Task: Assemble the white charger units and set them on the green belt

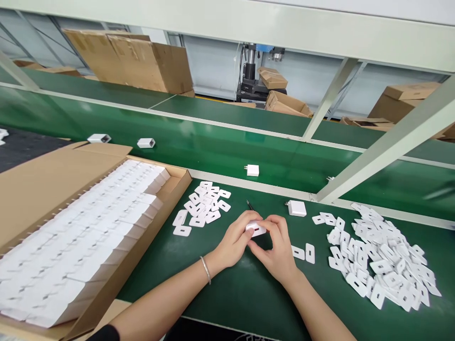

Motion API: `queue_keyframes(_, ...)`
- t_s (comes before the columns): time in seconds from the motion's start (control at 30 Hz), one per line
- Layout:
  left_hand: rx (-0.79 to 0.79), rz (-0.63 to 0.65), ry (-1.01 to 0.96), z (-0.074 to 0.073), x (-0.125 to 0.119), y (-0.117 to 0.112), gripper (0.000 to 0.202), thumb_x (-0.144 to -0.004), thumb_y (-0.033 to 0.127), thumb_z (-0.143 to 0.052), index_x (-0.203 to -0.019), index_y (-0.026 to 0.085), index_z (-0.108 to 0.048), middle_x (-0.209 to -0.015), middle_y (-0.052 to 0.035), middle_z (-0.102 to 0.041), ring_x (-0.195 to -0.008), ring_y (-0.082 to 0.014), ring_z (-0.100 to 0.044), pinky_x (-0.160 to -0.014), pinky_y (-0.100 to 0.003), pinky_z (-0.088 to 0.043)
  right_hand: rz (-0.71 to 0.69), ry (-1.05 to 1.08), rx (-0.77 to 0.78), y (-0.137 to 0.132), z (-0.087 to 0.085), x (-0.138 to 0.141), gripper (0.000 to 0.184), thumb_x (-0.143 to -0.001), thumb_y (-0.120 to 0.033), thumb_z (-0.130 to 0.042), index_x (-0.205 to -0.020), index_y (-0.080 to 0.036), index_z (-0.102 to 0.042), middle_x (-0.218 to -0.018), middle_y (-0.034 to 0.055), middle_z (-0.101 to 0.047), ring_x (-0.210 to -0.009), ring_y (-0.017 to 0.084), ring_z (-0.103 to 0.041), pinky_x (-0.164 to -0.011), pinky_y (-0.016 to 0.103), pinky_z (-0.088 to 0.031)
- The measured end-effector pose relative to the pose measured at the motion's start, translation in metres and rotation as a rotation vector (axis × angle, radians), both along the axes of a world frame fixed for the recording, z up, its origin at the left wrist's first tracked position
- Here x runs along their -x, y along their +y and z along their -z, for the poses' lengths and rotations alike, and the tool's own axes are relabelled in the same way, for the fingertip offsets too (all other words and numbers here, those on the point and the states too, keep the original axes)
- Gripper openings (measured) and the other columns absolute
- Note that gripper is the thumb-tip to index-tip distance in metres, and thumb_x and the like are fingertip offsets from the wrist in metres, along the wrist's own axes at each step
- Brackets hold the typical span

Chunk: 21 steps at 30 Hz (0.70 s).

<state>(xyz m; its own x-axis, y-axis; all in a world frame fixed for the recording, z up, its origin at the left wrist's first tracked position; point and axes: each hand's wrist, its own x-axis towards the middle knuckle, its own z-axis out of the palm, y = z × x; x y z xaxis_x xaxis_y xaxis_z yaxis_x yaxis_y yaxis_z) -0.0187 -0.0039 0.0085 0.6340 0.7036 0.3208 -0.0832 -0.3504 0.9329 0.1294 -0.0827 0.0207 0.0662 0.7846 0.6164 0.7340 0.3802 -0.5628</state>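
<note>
Between label piles (382, 258), hands (258, 244) together clamped on white charger (255, 229), carton (85, 237) left

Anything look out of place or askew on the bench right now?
Nothing looks damaged or spilled. Both hands, left hand and right hand, hold one white charger. The white plates lie in loose heaps: a small pile and a larger pile. The carton holds tidy rows.

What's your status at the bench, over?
Left hand and right hand both shut on the white charger. Second charger lies just beyond. Plastic plates piled right, nothing blocking.
</note>
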Motion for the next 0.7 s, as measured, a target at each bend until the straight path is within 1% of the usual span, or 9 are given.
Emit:
queue_keyframes(0.07,-0.019,-0.008,-0.023,-0.0004,0.0005,0.0000,0.036,-0.109,0.046,-0.037,-0.123,0.022,-0.061,-0.123,-0.0109,-0.063,-0.117,-0.0270,-0.060,-0.103,-0.041,-0.048,-0.038,0.080,0.052,-0.0001,0.0003,-0.0018,0.038,-0.091,-0.028,-0.072,-0.125,-0.026,-0.056,-0.113,0.0085,-0.053,-0.100,0.025,-0.061,-0.083,0.042,-0.058)
queue_keyframes(0.1,-0.038,-0.008,-0.034,-0.0008,0.0009,-0.0001,0.038,-0.109,0.047,-0.037,-0.123,0.022,-0.061,-0.124,-0.0114,-0.063,-0.117,-0.0272,-0.060,-0.103,-0.042,-0.048,-0.043,0.150,0.082,-0.0001,0.0008,-0.0029,0.036,-0.093,-0.031,-0.069,-0.126,-0.026,-0.056,-0.112,0.0080,-0.054,-0.099,0.024,-0.061,-0.083,0.041,-0.058)
queue_keyframes(0.2,-0.126,0.014,-0.067,-0.0027,0.0024,-0.0012,0.041,-0.109,0.050,-0.035,-0.126,0.022,-0.060,-0.125,-0.0131,-0.063,-0.119,-0.0282,-0.060,-0.104,-0.043,-0.048,-0.067,0.368,0.223,0.0001,0.0020,-0.0058,0.030,-0.105,-0.039,-0.048,-0.132,-0.027,-0.053,-0.109,0.0069,-0.059,-0.095,0.022,-0.063,-0.082,0.039,-0.057)
queue_keyframes(0.23,-0.158,0.025,-0.077,-0.0034,0.0028,-0.0019,0.041,-0.109,0.050,-0.034,-0.127,0.022,-0.059,-0.126,-0.0135,-0.063,-0.120,-0.0284,-0.059,-0.104,-0.044,-0.048,-0.095,0.410,0.284,0.0001,0.0019,-0.0063,0.032,-0.108,-0.042,-0.041,-0.133,-0.026,-0.053,-0.109,0.0069,-0.061,-0.095,0.022,-0.064,-0.083,0.039,-0.057)
queue_keyframes(0.3,-0.221,0.043,-0.098,-0.0044,0.0035,-0.0034,0.042,-0.110,0.049,-0.033,-0.130,0.023,-0.057,-0.127,-0.0138,-0.062,-0.121,-0.0282,-0.059,-0.103,-0.045,-0.049,-0.163,0.450,0.398,0.0003,0.0005,-0.0063,0.038,-0.110,-0.047,-0.034,-0.134,-0.026,-0.054,-0.108,0.0064,-0.066,-0.094,0.022,-0.065,-0.083,0.038,-0.056)
queue_keyframes(0.37,-0.273,0.044,-0.121,-0.0045,0.0041,-0.0046,0.041,-0.110,0.048,-0.031,-0.135,0.024,-0.054,-0.129,-0.0139,-0.060,-0.121,-0.0277,-0.059,-0.102,-0.045,-0.050,-0.204,0.480,0.449,0.0008,-0.0013,-0.0056,0.041,-0.109,-0.053,-0.034,-0.131,-0.026,-0.056,-0.102,0.0047,-0.067,-0.084,0.021,-0.064,-0.076,0.036,-0.055)
queue_keyframes(0.47,-0.323,0.038,-0.131,-0.0030,0.0050,-0.0055,0.040,-0.111,0.044,-0.030,-0.140,0.025,-0.050,-0.131,-0.0143,-0.059,-0.123,-0.0277,-0.058,-0.102,-0.047,-0.051,-0.222,0.544,0.457,0.0028,-0.0018,-0.0051,0.044,-0.105,-0.061,-0.040,-0.125,-0.026,-0.059,-0.090,0.0016,-0.064,-0.069,0.018,-0.057,-0.064,0.032,-0.052)
queue_keyframes(0.57,-0.336,0.036,-0.101,-0.0013,0.0054,-0.0060,0.039,-0.111,0.043,-0.030,-0.140,0.024,-0.049,-0.130,-0.0151,-0.059,-0.122,-0.0281,-0.059,-0.100,-0.048,-0.053,-0.228,0.602,0.449,0.0038,0.0020,-0.0045,0.043,-0.102,-0.062,-0.047,-0.120,-0.026,-0.061,-0.084,0.0006,-0.062,-0.065,0.017,-0.054,-0.057,0.029,-0.049)
queue_keyframes(0.7,-0.333,0.036,-0.109,-0.0003,0.0049,-0.0062,0.037,-0.110,0.041,-0.032,-0.138,0.024,-0.049,-0.131,-0.0150,-0.059,-0.124,-0.0283,-0.059,-0.102,-0.048,-0.053,-0.201,0.641,0.408,0.0001,0.0041,0.0004,0.039,-0.102,-0.059,-0.052,-0.117,-0.025,-0.061,-0.081,0.0001,-0.063,-0.064,0.017,-0.057,-0.054,0.028,-0.049)
